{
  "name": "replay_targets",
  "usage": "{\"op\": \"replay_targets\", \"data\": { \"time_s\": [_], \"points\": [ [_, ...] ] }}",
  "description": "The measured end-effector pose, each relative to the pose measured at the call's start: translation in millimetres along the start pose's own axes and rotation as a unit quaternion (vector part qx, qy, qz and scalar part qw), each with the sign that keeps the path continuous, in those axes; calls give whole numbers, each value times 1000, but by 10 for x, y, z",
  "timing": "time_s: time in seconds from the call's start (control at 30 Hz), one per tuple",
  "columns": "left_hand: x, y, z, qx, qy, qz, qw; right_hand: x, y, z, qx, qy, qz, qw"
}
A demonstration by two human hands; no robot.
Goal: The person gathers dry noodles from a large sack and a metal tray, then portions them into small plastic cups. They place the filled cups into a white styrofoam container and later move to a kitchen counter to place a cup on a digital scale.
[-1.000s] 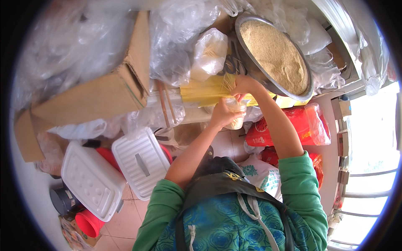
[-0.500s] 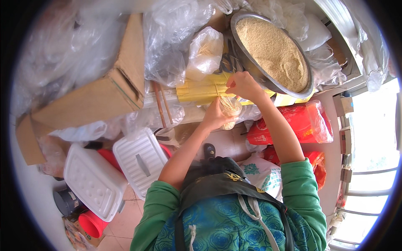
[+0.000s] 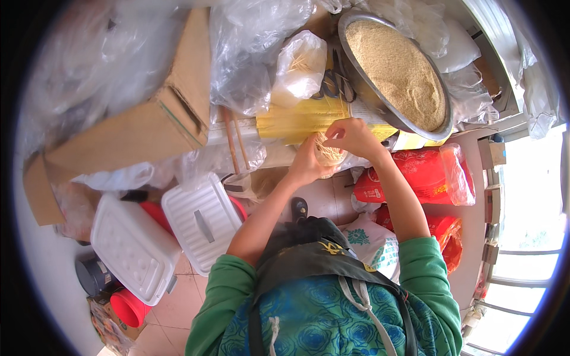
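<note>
My left hand (image 3: 306, 162) is wrapped round a small clear tub packed with thin pale sticks (image 3: 329, 154), holding it just off the counter's front edge. Above the tub's mouth, my right hand (image 3: 355, 139) has its fingertips pinched together at the stick tops. Its own fingers hide whether a stick is caught between them. Behind both hands lies a flat yellow sheet or packet (image 3: 291, 123). A whitish plastic bag (image 3: 301, 68) with more thin sticks showing sits past it, beside dark-handled scissors (image 3: 332, 88).
A large metal basin (image 3: 371, 89) of tan crumbs or grain stands at the back right. Cardboard (image 3: 119, 127) and clear plastic bags (image 3: 246, 71) crowd the left. Two brown rods (image 3: 230, 139) jut over the edge. Below are white lidded bins (image 3: 136, 246) and red bags (image 3: 409, 175).
My right hand has come down from above the tub to the sticks at its mouth. A stick that stood up by my left hand no longer shows. The view has shifted slightly.
</note>
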State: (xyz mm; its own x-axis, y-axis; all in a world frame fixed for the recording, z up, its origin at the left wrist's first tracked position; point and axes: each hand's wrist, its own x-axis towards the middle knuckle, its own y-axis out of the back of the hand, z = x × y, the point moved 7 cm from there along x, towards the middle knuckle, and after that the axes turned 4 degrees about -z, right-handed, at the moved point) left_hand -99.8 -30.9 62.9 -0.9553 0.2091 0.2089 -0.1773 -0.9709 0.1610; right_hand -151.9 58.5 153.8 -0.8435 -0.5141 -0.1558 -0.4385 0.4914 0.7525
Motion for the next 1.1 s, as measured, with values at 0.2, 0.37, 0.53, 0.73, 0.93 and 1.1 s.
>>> {"op": "replay_targets", "data": {
  "time_s": [0.2, 0.37, 0.53, 0.73, 0.93, 1.1],
  "points": [
    [-175, 110, 157, 118, -17, 71, 990, -148, 299, 199, -45, -66, 183, 980],
    [-126, 37, 120, 100, 3, 48, 994, 295, 122, 217, -142, 10, 247, 959],
    [-228, 76, 85, 95, 0, 81, 992, 650, 96, 300, -257, -110, 184, 942],
    [-419, -10, -53, 77, 49, 137, 986, 163, 115, 122, -192, -97, 82, 973],
    [-765, -116, -104, 37, 59, 129, 989, -620, -481, -4, -53, -101, -21, 993],
    [-1363, 128, -160, 25, 9, 130, 991, -888, -525, 231, 58, -144, 1, 988]
  ]
}}
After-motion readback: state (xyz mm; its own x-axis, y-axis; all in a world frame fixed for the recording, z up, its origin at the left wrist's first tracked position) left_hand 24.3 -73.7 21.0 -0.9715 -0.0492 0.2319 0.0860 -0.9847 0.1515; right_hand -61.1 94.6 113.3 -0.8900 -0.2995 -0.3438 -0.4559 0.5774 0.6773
